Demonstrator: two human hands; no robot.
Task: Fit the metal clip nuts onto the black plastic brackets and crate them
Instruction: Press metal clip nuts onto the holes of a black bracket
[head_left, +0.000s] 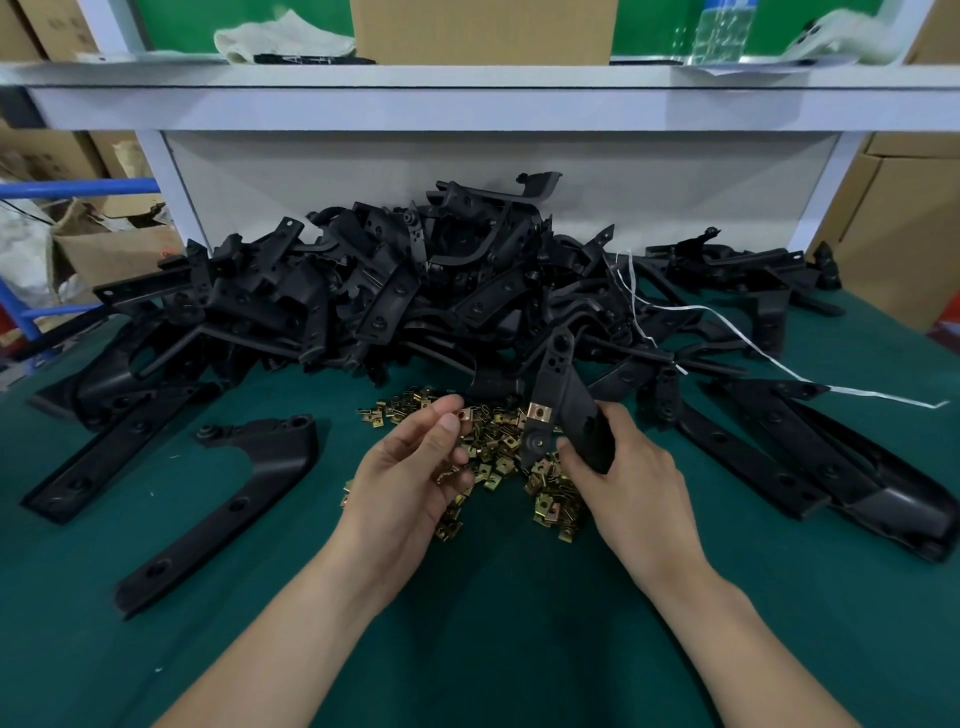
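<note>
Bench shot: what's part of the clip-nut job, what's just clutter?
Job: left hand pinching a clip nut; right hand gripping a bracket with a fitted nut; loose nut pile; bracket heap.
Lying about: white string; cloth, cardboard box and water bottle on the shelf.
</note>
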